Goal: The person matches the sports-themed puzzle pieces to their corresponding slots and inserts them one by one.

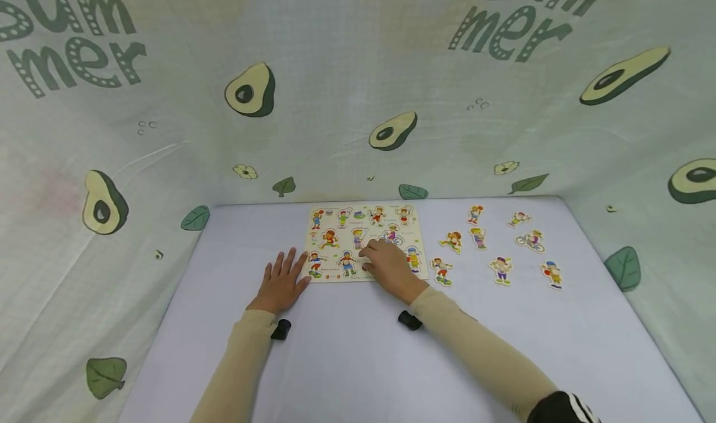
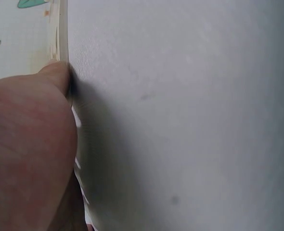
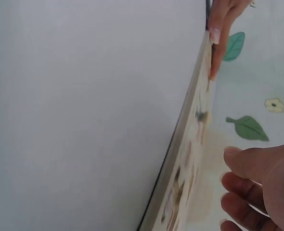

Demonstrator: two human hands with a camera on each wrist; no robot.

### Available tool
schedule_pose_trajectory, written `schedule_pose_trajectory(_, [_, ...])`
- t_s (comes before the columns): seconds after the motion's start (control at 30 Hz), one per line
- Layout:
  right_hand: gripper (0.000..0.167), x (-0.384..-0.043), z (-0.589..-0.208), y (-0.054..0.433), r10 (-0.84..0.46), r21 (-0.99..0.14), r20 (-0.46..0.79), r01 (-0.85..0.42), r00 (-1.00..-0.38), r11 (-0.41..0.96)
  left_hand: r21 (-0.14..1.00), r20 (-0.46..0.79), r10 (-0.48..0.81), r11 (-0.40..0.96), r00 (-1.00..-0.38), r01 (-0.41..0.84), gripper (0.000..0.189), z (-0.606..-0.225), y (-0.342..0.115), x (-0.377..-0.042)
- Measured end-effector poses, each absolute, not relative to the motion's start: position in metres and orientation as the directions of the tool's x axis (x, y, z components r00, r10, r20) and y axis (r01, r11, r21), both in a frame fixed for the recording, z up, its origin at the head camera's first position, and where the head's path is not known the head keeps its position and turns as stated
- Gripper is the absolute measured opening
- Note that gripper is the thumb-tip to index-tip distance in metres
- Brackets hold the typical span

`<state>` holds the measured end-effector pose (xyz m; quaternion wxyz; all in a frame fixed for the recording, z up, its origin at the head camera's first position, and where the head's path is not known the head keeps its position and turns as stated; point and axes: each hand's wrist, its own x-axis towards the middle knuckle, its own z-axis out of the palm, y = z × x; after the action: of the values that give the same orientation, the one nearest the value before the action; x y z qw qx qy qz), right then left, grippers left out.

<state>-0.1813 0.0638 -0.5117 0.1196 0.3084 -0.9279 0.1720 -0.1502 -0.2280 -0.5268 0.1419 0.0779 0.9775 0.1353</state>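
A cream puzzle board (image 1: 419, 236) printed with small sporting children lies at the back of the table. My left hand (image 1: 281, 283) is spread flat at its left edge, the thumb touching the lower left corner. My right hand (image 1: 391, 268) is over the lower right of the board and covers part of its pictures. In the right wrist view the right fingers (image 3: 243, 187) are loosely bent above the board, with a gap below the thumb, and no piece shows in them. Several puzzle pieces lie to the right, among them a cyclist piece (image 1: 529, 241) and a skateboarder piece (image 1: 441, 271).
The loose pieces, including a running child piece (image 1: 450, 241) and a ball player piece (image 1: 552, 274), are spread over the right part of the white table (image 1: 347, 361). A cloth (image 1: 319, 131) printed with avocados and leaves hangs behind and at both sides.
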Motion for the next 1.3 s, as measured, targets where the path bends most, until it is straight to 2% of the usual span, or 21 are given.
schedule_pose_trajectory(0.13, [0.023, -0.176, -0.506, 0.085, -0.492, -0.282, 0.353, -0.592, -0.796, 0.755, 0.268, -0.268, 0.182, 0.957, -0.946, 0.108, 0.068, -0.527, -0.228, -0.151])
schedule_pose_trajectory(0.33, [0.025, -0.172, -0.504, 0.121, -0.430, -0.277, 0.370, -0.539, -0.824, 0.795, 0.276, -0.262, 0.187, 0.955, -0.947, 0.112, 0.068, -0.529, -0.227, -0.151])
schedule_pose_trajectory(0.7, [0.023, -0.161, -0.508, 0.181, -0.323, -0.321, 0.307, -0.416, -0.895, 0.850, 0.299, -0.234, 0.203, 0.946, -0.951, 0.128, 0.068, -0.539, -0.233, -0.154])
schedule_pose_trajectory(1.3, [0.019, -0.152, -0.518, 0.210, -0.276, -0.341, 0.219, -0.338, -0.936, 0.877, 0.317, -0.237, 0.208, 0.940, -0.949, 0.126, 0.070, -0.539, -0.234, -0.155])
